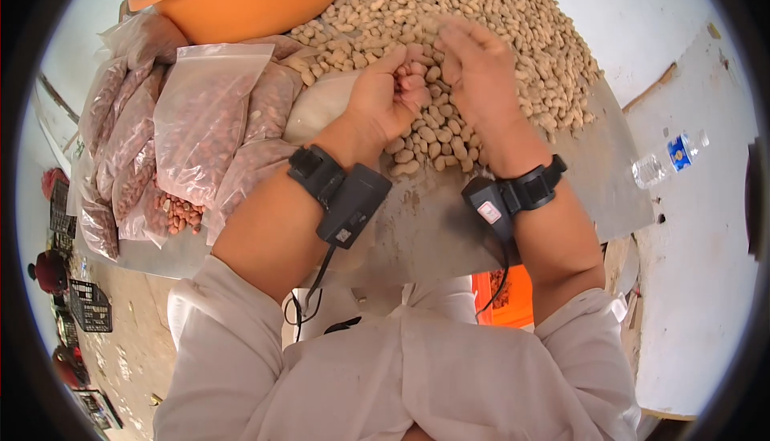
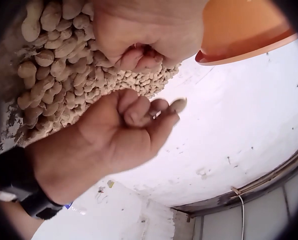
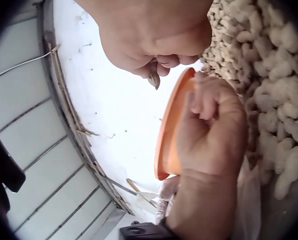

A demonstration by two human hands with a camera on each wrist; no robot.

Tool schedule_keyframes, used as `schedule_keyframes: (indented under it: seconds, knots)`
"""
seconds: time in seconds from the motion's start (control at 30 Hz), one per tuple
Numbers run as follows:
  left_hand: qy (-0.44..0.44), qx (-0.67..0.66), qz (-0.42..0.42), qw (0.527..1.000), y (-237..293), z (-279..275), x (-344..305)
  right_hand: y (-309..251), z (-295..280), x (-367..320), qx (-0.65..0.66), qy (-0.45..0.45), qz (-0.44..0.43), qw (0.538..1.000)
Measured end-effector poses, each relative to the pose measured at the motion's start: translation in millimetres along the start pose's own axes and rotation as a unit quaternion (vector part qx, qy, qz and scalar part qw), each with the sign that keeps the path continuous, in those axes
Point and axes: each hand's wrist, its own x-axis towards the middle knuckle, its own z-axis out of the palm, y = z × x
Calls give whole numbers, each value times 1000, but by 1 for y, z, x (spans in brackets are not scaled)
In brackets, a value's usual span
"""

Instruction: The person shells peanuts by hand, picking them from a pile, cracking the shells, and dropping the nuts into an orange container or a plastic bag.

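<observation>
My left hand (image 1: 383, 96) is over the near side of a peanut heap (image 1: 529, 48), palm turned up and fingers curled in. Small reddish peanut kernels show between those fingers in the head view; the palm itself is mostly hidden. Just to the right, my right hand (image 1: 485, 80) pinches a peanut (image 2: 179, 105) between thumb and fingertip, its pale end sticking out. The same peanut (image 3: 154, 78) points downward from the fingers in the right wrist view. The two hands are close together but apart. Below them, several unshelled peanuts (image 1: 439, 132) lie on the metal tabletop (image 1: 417, 236).
Clear bags of red kernels (image 1: 204, 120) are piled on the left, with loose kernels (image 1: 183, 212) at their front. Behind them stands an orange basin (image 1: 241, 0). A water bottle (image 1: 670, 158) lies at right. An orange container (image 1: 513, 300) shows below the table edge.
</observation>
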Motion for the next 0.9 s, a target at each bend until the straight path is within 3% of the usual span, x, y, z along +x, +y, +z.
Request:
schedule_keyframes:
  seconds: [0.07,0.17,0.23,0.3,0.37,0.43,0.6,0.63,0.73,0.83,0.9]
  knots:
    - [10,42,19,999,1,1,0,-29,-2,-7,60,-45,-5,997]
    - [-5,102,43,994,3,-5,3,-85,-29,-38,37,-207,79,974]
    - [-15,105,58,993,7,-9,8,-128,-52,-74,-164,-219,153,950]
    - [-9,105,65,992,6,-6,3,-136,-81,-101,-170,-370,134,904]
    - [4,105,69,992,5,0,-1,-155,-104,-137,-204,-327,331,861]
    - [12,100,75,992,3,0,-2,-153,-136,-168,-294,-294,395,819]
    - [-3,42,51,998,4,-10,6,-129,-205,-230,-644,-215,400,616]
    - [12,41,44,998,5,-6,5,-130,-212,-232,-628,-218,416,621]
    - [41,45,28,998,4,0,-1,-136,-220,-221,-419,-173,439,775]
    - [20,55,17,998,4,-2,1,-154,-170,-183,-286,-206,386,853]
    - [-14,61,5,998,5,-11,9,-156,-128,-153,-322,-235,279,874]
